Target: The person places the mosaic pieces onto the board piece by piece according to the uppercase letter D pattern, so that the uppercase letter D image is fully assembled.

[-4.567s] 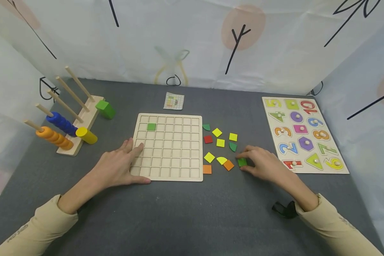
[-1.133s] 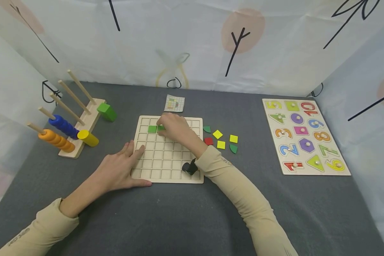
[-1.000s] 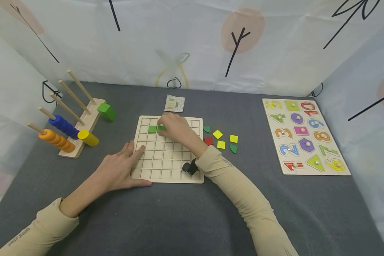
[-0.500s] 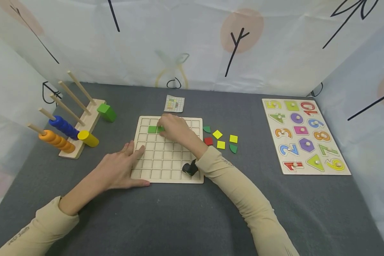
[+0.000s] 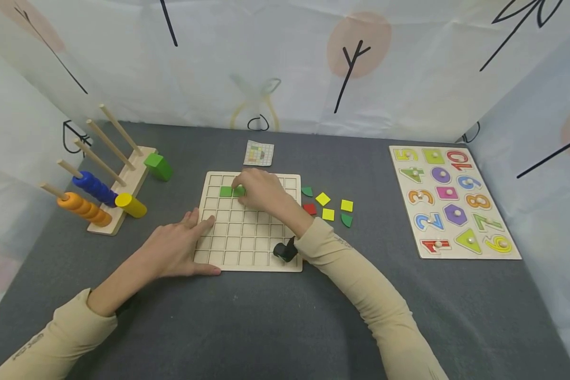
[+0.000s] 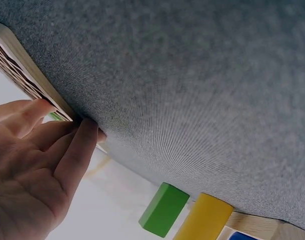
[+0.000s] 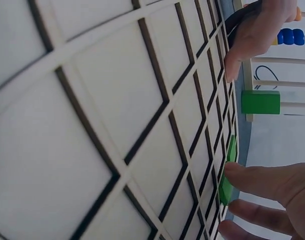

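Observation:
My right hand (image 5: 263, 192) is over the upper part of the wooden grid board (image 5: 247, 244), pinching a green square tile (image 5: 239, 191) between thumb and fingers. In the right wrist view the thumb and fingertips meet this tile (image 7: 225, 191) low at the board's surface. Just left of it, another green square tile (image 5: 225, 191) sits in a grid cell. My left hand (image 5: 176, 245) rests along the board's left edge, fingers extended, the thumb at the lower edge. From the left wrist view, the fingers (image 6: 80, 155) lie against the board's side.
Right of the board lie yellow square tiles (image 5: 328, 215), a red tile (image 5: 310, 209) and green quarter-round tiles (image 5: 346, 220); the right sleeve covers others. A small pattern card (image 5: 259, 153) lies behind. A peg stacker (image 5: 133, 171) stands left, a number puzzle (image 5: 456, 203) right.
Since the earliest frame, my right hand has taken the green square tile from right of the board onto its upper grid. In the last second it has barely shifted; the left hand stays.

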Motion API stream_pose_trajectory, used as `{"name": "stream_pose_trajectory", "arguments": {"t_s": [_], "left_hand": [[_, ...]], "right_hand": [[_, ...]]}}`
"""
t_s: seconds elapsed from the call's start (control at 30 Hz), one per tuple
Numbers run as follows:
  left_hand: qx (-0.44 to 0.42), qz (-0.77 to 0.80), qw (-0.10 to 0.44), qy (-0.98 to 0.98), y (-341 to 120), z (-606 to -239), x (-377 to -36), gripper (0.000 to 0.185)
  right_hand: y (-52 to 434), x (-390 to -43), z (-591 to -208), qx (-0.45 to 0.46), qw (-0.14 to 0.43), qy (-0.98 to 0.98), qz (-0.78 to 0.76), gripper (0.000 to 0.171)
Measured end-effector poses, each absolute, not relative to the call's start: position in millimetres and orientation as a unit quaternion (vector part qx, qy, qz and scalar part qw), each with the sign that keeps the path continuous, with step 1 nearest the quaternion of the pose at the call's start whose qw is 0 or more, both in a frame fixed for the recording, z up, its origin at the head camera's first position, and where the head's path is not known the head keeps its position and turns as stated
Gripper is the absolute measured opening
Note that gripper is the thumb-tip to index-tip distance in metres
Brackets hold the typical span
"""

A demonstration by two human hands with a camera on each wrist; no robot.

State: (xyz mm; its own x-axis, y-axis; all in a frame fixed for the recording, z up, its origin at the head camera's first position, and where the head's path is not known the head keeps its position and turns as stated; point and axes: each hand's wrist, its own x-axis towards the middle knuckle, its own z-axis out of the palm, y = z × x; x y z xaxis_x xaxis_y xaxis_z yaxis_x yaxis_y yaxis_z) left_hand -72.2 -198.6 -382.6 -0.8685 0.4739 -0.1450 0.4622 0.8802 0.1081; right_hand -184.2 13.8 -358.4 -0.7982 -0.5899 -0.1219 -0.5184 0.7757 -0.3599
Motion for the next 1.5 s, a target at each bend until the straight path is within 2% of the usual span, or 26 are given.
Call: {"name": "stream_pose_trajectory", "arguments": {"t_s": [0.43,1.1,1.5], "left_hand": [[0.236,0.031,0.098,0.966,-198.1,-384.3,-72.5,0.114],[0.229,0.021,0.108,0.967,-197.9,-380.1,-70.4,0.116],[0.229,0.023,0.106,0.967,-196.9,-381.7,-71.2,0.116]], "right_hand": [[27.9,-180.5,-353.4,-0.298,0.115,0.933,-0.164,0.032],[127.5,-155.2,-354.5,-0.246,0.107,0.956,-0.122,0.033],[162.7,-137.2,-357.4,-0.229,0.111,0.962,-0.099,0.035]]}}
